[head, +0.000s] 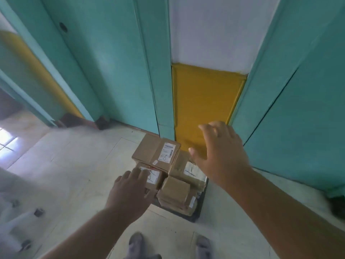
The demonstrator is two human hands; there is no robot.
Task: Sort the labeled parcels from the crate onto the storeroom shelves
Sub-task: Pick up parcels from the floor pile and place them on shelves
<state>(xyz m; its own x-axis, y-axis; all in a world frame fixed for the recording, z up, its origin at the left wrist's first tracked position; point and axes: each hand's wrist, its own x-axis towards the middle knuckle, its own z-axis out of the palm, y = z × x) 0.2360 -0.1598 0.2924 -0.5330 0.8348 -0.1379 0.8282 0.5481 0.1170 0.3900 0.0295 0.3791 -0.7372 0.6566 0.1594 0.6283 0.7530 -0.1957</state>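
Left hand: the left hand (128,193) reaches over the crate (197,212), fingers loosely spread, tips over the labeled front-left parcel (152,177); contact unclear, nothing gripped.
Right hand: the right hand (220,154) hovers above the crate's far right side, fingers spread, holding nothing.
Parcels: brown boxes piled in the crate, the large top parcel (156,151) at its far side.
Crate: dark, on the pale floor (74,161), against the yellow wall panel (203,109).
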